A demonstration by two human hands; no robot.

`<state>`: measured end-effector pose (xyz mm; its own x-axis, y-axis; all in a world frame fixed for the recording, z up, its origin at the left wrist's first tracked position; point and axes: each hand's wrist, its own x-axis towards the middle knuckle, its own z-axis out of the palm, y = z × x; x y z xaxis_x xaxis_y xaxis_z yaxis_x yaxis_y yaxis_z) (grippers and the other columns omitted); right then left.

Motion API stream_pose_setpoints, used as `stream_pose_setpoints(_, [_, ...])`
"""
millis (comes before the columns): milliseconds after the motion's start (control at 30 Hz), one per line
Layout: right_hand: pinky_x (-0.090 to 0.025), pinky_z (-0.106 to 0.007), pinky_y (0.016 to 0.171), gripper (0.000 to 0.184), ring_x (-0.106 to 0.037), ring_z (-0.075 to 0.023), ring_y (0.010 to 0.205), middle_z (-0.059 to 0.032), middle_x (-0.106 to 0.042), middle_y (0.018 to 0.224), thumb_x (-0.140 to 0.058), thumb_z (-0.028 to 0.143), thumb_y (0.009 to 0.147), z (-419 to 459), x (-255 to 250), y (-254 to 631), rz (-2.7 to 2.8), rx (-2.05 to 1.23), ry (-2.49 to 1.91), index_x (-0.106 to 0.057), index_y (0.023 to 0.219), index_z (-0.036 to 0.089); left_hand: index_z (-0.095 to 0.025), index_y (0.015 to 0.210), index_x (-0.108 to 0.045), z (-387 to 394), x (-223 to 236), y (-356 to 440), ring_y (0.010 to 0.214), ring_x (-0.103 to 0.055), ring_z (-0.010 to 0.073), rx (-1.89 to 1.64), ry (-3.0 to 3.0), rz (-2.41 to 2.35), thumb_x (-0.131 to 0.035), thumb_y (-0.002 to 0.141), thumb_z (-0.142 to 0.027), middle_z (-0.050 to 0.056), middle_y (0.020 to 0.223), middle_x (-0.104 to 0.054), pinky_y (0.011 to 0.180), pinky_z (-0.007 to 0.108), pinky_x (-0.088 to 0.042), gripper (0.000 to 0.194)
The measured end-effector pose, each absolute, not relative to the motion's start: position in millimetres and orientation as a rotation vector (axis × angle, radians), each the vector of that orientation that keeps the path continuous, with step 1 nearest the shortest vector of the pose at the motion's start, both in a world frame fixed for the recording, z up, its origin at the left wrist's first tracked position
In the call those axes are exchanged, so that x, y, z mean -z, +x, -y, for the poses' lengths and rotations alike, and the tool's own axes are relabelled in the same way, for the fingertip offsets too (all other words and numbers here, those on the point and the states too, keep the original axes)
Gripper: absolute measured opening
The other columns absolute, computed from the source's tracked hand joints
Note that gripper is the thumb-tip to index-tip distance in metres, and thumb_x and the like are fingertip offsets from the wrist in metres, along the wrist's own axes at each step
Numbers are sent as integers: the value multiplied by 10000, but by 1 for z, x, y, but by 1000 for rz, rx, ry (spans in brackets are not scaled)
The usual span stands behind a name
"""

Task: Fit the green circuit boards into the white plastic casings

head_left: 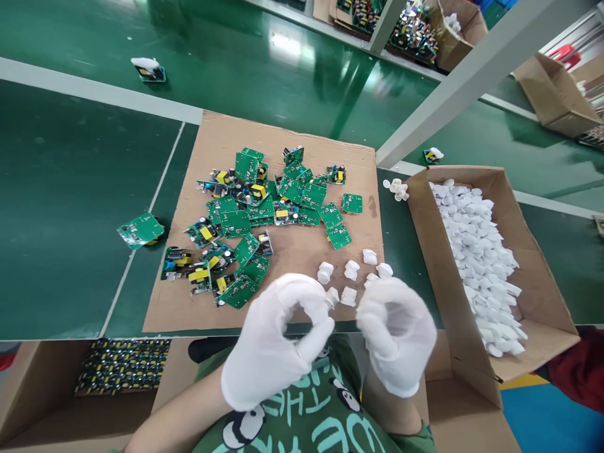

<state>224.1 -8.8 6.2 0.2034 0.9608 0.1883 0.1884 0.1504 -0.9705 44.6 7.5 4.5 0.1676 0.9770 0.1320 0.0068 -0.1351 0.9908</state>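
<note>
Both my hands wear white gloves and hover close to my chest, at the near edge of a brown cardboard sheet (292, 251). My left hand (278, 340) curls its fingers round toward the thumb, closed, and I cannot make out anything in it. My right hand (399, 333) is also curled closed, what it holds being hidden. Just beyond the fingertips lie several small white plastic pieces (352, 270). Farther out on the sheet sits a heap of several green circuit boards (255, 214) with yellow parts.
A cardboard box (533, 264) full of white plastic pieces stands at my right. One loose board (140, 229) lies left of the sheet. A box of boards (120, 365) sits below the table at left. A grey frame post (472, 75) slants overhead. The green conveyor belt (236, 56) carries single units.
</note>
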Motion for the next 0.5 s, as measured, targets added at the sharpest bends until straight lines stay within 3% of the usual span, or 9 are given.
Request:
stream_pose_setpoints(133, [-401,-261,478,113,-487,-111,540,-17,-628,851,-649,219,905,9,-8,230,1091,-893,-1223,-665,1006,265,-195,984,-658,-6,-2,41,743,-674,144,-1131,962,-919,-750,785,-87,15,813,-665,719,281,-600,245])
stream_pose_setpoints(267, [-483,-323,601,185,-580,-167,658,-29,-658,817,-545,258,980,13,-6,225,1302,-1044,-1178,-719,1036,286,-192,1058,-724,-4,0,46,616,-621,104,-1105,673,-776,-859,699,-116,-14,703,-691,631,238,-579,392])
stream_pose_setpoints(400, [-459,-308,597,227,-500,-148,572,47,-468,596,-626,382,953,16,-2,212,1489,-958,-1167,-695,1146,284,-201,1026,-774,-5,-1,50,608,-604,91,-1099,630,-777,-877,700,-173,-13,707,-693,627,218,-561,343])
stream_pose_setpoints(500, [-402,-271,532,262,-414,-115,510,79,-383,581,-719,271,900,16,-1,206,1534,-809,-1194,-679,1156,311,-180,996,-785,-6,-2,49,572,-578,102,-1063,682,-827,-870,721,-263,-11,659,-656,596,239,-570,300])
